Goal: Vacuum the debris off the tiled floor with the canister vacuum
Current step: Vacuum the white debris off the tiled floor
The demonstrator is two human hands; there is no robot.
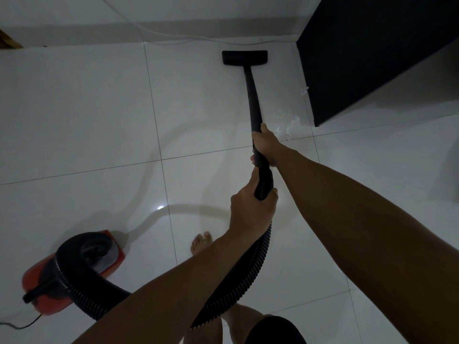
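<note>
Fingers of both hands are gripping your black plastic wand (253, 95); white fluffy debris (285, 125) is lying just right of it, nearer your right hand (264, 142).

Dim room: glossy white tiled floor (87, 108), dark cabinet (372, 53).

A dark cabinet (372, 53) is standing at the upper right, its corner coming down to the floor. A white cable (159, 33) is running along the foot of the far wall (74, 11), trailing toward the cabinet. A strip of wooden trim (8, 40) is showing at the left edge. A bare foot (201, 244) is resting on the tiles, toes pointing forward.
</note>
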